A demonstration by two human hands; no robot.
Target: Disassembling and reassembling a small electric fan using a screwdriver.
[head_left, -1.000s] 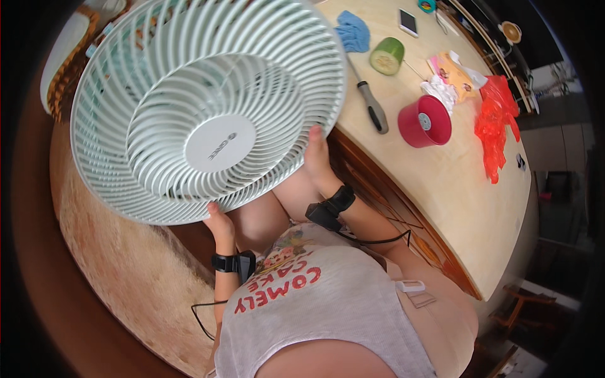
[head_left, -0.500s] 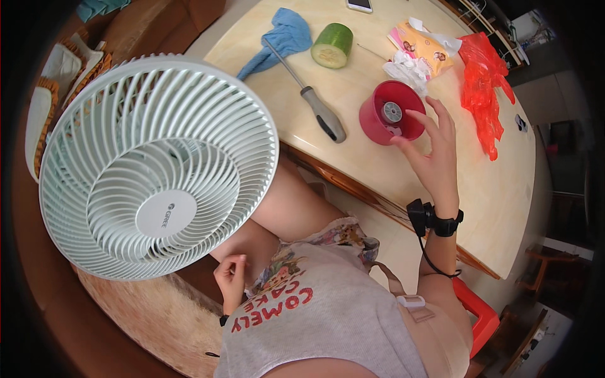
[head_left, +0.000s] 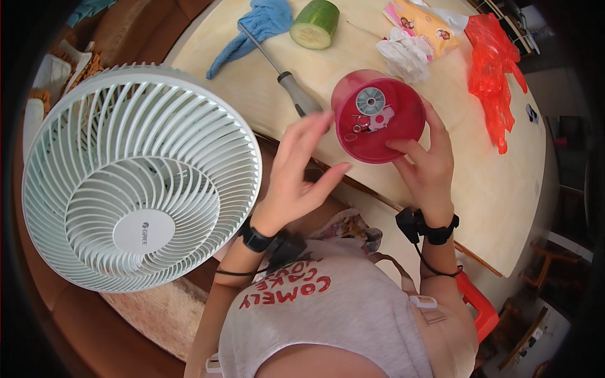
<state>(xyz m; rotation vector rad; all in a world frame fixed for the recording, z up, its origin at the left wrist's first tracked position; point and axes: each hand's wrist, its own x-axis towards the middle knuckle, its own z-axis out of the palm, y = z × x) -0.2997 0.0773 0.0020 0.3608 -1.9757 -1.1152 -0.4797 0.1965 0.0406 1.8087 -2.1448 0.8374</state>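
My right hand (head_left: 425, 148) grips a dark pink round tub (head_left: 413, 120) by its right rim, thumb inside and fingers outside. The tub is tilted toward me above the near part of the table. Inside it lie a grey round knob-like part (head_left: 370, 101), a small pale plate-like piece (head_left: 380, 118) and several small metal bits. To the left of the tub, my left hand (head_left: 299, 167) is raised with its fingers apart and nothing in it. Its fingertips overlap the handle of a screwdriver (head_left: 297, 94) lying on the table; whether they touch it I cannot tell.
A large white fan (head_left: 145, 183) stands close on my left. On the table (head_left: 466, 183) lie a blue cloth (head_left: 265, 25), a cut piece of green gourd (head_left: 315, 25), crumpled tissue (head_left: 405, 55), a tissue pack (head_left: 435, 28) and a red plastic bag (head_left: 495, 75).
My left hand has come up from my lap to beside the tub. My right hand has taken hold of the tub, lifting and tilting it toward me.
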